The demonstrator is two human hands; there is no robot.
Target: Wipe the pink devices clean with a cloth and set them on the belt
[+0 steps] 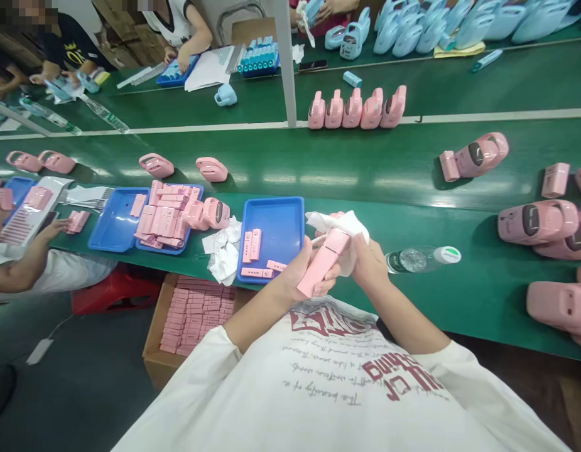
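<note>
In front of my chest, my left hand (304,269) is wrapped round a pink rectangular plastic case (324,262), which is tilted up to the right. My right hand (369,258) grips a white cloth (347,223) and presses it against the case's upper end. The cloth covers some of my fingertips. Just left of my hands lies a blue tray (274,220) with several small pink parts (255,245) in it. A crumpled white cloth (225,248) sits beside that tray's left edge.
A water bottle (419,258) lies on its side to my right. Pink handled devices (537,223) stand at the far right. Further left are a heaped tray of pink parts (165,216) and a co-worker's hand (52,231). A carton (153,333) of pink pieces stands below the table edge.
</note>
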